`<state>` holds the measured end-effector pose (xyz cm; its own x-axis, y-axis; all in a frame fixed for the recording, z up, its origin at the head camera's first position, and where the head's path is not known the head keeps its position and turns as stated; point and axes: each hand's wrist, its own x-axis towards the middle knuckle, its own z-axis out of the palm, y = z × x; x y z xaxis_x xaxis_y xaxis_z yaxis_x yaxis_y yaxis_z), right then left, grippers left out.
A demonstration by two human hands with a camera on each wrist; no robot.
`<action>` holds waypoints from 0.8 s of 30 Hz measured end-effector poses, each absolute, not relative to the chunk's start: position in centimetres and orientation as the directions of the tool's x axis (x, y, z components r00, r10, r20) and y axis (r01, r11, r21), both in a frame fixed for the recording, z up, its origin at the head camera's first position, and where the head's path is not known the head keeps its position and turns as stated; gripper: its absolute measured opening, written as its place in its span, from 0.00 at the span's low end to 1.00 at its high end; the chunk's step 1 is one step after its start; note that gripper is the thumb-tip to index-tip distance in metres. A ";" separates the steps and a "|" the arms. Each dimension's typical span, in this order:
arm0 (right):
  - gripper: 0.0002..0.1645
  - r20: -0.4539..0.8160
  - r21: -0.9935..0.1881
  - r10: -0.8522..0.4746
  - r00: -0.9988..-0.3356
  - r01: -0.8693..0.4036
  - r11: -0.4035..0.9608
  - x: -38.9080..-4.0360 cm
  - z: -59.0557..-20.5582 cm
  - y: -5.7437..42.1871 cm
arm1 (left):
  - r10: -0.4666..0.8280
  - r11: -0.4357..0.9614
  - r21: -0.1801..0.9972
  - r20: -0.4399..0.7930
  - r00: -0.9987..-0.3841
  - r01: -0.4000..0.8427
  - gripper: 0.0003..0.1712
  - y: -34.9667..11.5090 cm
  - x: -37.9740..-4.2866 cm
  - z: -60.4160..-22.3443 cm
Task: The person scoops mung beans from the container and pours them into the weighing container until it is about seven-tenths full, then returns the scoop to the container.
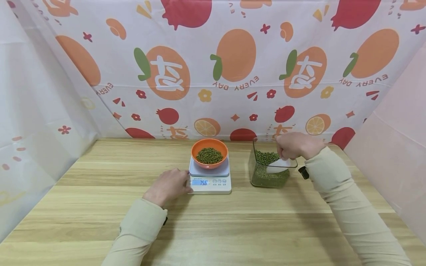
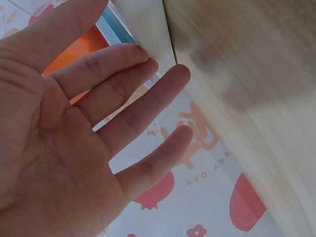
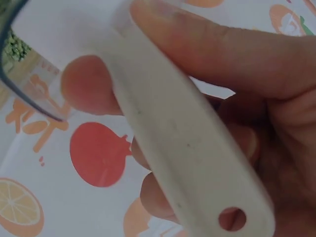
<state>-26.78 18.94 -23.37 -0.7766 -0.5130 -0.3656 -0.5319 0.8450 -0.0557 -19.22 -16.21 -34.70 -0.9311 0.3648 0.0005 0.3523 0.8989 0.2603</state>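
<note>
A white kitchen scale (image 1: 210, 189) stands on the table with its display lit. On its platform sits an orange bowl (image 1: 209, 166) holding green mung beans (image 1: 209, 156). My left hand (image 1: 170, 186) touches the scale's left side; in the left wrist view its fingers (image 2: 131, 118) are extended and hold nothing. To the right, my right hand (image 1: 299, 145) grips a white scoop (image 1: 279, 168) by its handle (image 3: 173, 133). The scoop's blade dips into a clear square container (image 1: 253, 176) of mung beans; the beans partly hide its tip.
The wooden table (image 1: 233, 229) ends at a fruit-print cloth (image 1: 199, 107) hung behind it. A plain cloth (image 1: 399, 129) hangs along the right side, and a pale printed one (image 1: 43, 122) along the left.
</note>
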 end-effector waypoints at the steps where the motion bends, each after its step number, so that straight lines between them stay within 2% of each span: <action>1: 0.14 -0.373 -0.063 -0.510 -0.775 -0.527 0.848 -26.8 -23.5 18.8 | 0.366 0.899 0.259 0.003 -0.931 0.354 0.14 -16.2 -19.2 -34.7; 16: 0.18 -0.337 -0.038 -0.566 -0.752 -0.590 0.807 -27.6 -25.4 18.2 | 0.363 0.901 0.255 0.005 -0.932 0.352 0.13 -16.2 -19.3 -34.6; 24: 0.11 -0.321 -0.076 -0.584 -0.746 -0.594 0.801 -28.0 -26.6 18.3 | 0.376 0.896 0.248 0.012 -0.926 0.368 0.12 -16.2 -19.4 -34.5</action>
<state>-28.00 18.29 -26.58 -0.7458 -0.5840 -0.3205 -0.5945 0.8006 -0.0756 -19.41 -16.23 -34.49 -0.9264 0.3765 0.0123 0.3675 0.8962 0.2484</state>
